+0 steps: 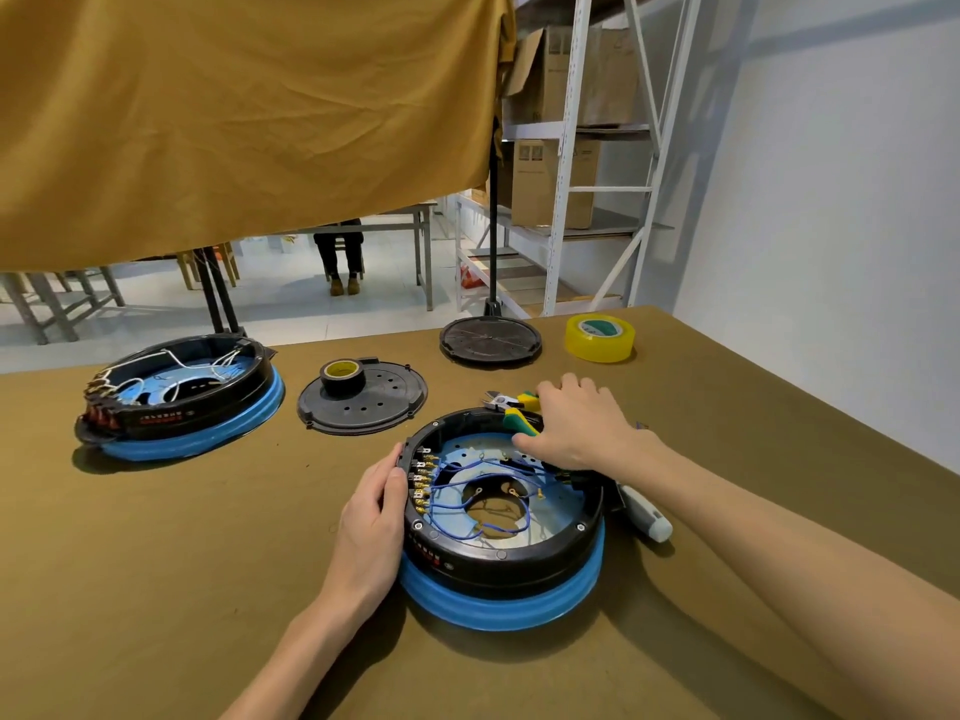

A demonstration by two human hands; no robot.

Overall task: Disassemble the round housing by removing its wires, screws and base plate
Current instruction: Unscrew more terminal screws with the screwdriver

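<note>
Black-and-blue round plastic housing point(501, 558): rigid, best gripped at rim; thin blue wires point(467, 491) floppy. Rim braced by left hand point(370, 522), fingers straight; green-yellow cutters point(511, 407) clasped by right hand point(579, 423).

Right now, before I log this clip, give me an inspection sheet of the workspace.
Surface: table under olive cloth.
Job's things: near round housing, open, blue wires still inside; cutters; screwdriver beside it.
Clutter: second housing; two black plates; black tape roll on one plate; yellow tape roll.
Grips: left hand rests on the housing's rim; right hand holds the cutters' handles.
Cables: white wires in the second housing.
Surroundings: hanging cloth, shelving, seated person.
</note>
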